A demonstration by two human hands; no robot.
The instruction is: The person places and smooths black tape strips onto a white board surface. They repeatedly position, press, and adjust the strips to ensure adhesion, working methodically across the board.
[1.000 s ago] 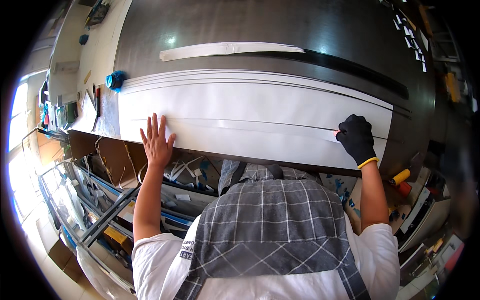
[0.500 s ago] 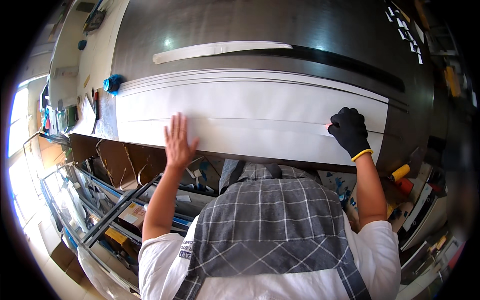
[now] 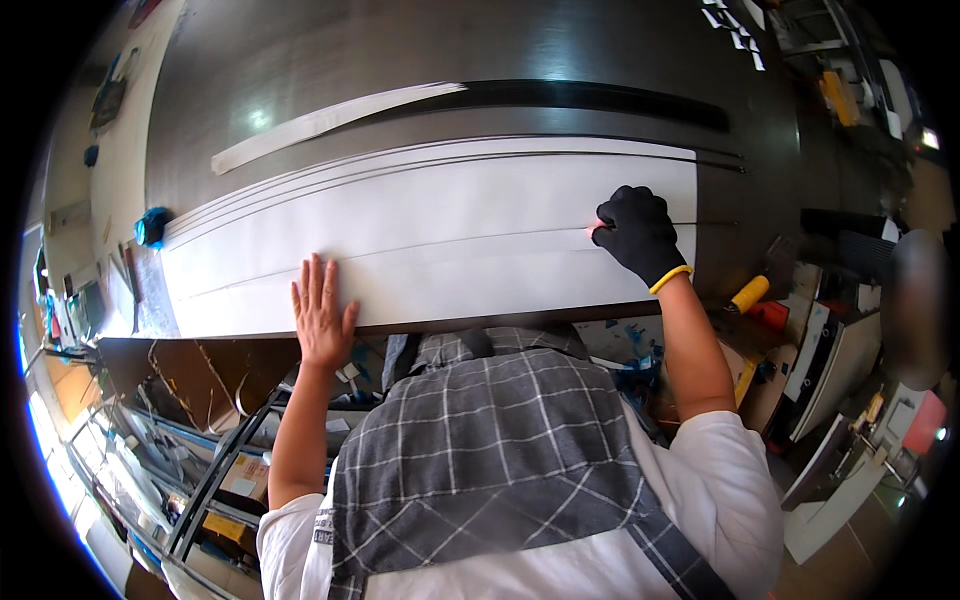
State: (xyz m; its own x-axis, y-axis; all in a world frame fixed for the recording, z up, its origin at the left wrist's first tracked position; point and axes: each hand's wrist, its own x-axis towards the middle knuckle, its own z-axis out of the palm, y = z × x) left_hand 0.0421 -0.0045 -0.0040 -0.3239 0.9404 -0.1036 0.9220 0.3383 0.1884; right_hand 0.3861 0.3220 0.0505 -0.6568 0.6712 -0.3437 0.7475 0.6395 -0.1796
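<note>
A long white sheet [image 3: 430, 215] lies across the dark worktop in front of me, with a thin line running along its length. My left hand [image 3: 322, 318], bare, rests flat near the sheet's near edge with its fingers stretched out. Over the sheet's right part, my right hand [image 3: 638, 232] wears a black glove with a yellow cuff. Its fingers are curled closed at the thin line; a pinkish bit shows at the fingertips, and what they hold is hidden. Several thin dark strips [image 3: 715, 154] run along the sheet's far side and stick out past its right end.
Beyond the sheet lie a pale strip [image 3: 330, 123] and a black strip [image 3: 600, 97]. A blue bundle [image 3: 152, 228] sits at the sheet's left end. A yellow roll [image 3: 750, 293] is at the right. Below the worktop at left stands a metal rack [image 3: 215, 480] with boxes and offcuts.
The view has shifted, so the bench appears further left. My right hand has moved a little left along the line. My left hand stays flat near the sheet's near edge.
</note>
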